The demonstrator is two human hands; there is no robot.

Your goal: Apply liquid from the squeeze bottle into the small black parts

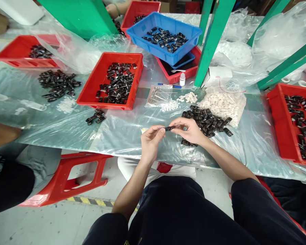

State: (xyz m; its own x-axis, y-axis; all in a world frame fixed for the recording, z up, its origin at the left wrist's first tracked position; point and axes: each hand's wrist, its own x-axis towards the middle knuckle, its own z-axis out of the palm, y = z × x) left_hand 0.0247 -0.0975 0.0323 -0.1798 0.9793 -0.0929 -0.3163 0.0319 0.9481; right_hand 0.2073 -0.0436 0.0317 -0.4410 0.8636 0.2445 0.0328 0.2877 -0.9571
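Between my two hands, above the table's front edge, is a small black plastic part (169, 128). The fingertips of my left hand (153, 137) pinch its left end, and my right hand (187, 130) grips the other end. Just beyond my right hand lies a pile of similar black parts (209, 120). Small white pieces (169, 105) and larger white pieces (189, 97) are heaped farther back. Beside them rests a clear bag of metal pins (158, 96). A large bag of white pieces (223, 105) sits behind the black pile.
Red bins (105, 105) of black parts stand at left and far right (280, 126). A blue bin (165, 56) is stacked at the back near green posts (211, 44). A small white bottle (182, 79) stands before it. Another person's arm (3, 134) is at left.
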